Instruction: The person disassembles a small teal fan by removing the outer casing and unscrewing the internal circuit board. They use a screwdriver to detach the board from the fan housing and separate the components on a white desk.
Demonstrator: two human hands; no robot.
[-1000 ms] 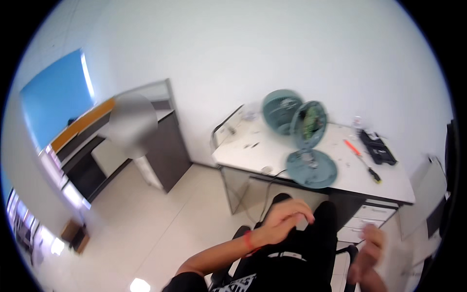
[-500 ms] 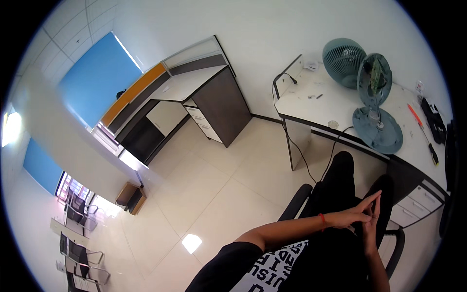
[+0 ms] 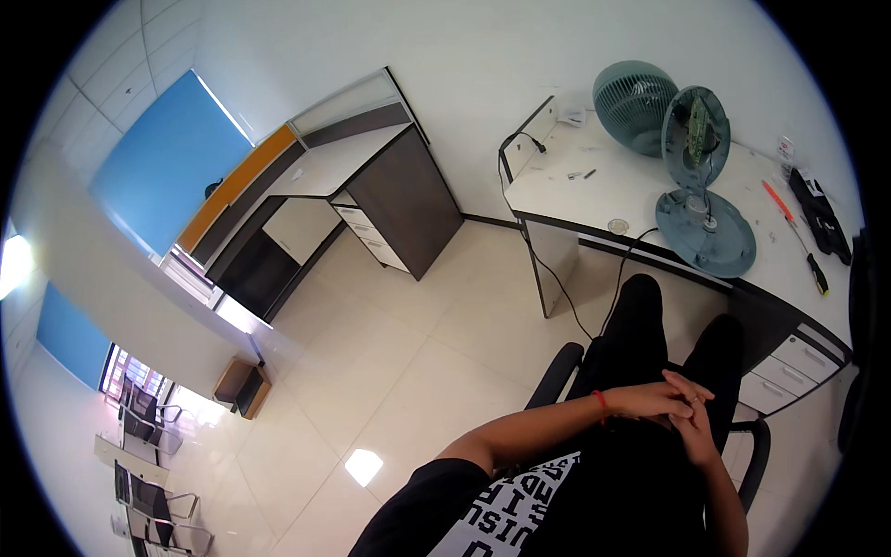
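In my lap, my left hand [image 3: 652,400] and my right hand [image 3: 694,429] are clasped together, the fingers folded over each other. No object shows in either one; the palms are hidden. A red band [image 3: 600,407] circles my left wrist. Beyond my knees, on the white desk [image 3: 594,200], stands a grey-green desk fan [image 3: 694,195], its housing exposing a green circuit board [image 3: 697,135]. A round slatted fan head [image 3: 635,107] sits behind it. Both hands are apart from the fan and desk.
To the right on the desk lie a screwdriver [image 3: 817,276], a red-orange rod-like tool [image 3: 776,199] and a black pouch [image 3: 820,213]. Small metal parts [image 3: 582,174] lie left of the fan. A black cable [image 3: 548,269] hangs off the desk edge. Chair armrests [image 3: 555,374] flank me.
My hands have gone from fingertips pressed and pointing outward to folded over each other, lower and closer to my body. The view has shifted slightly; the fan and tools stay put.
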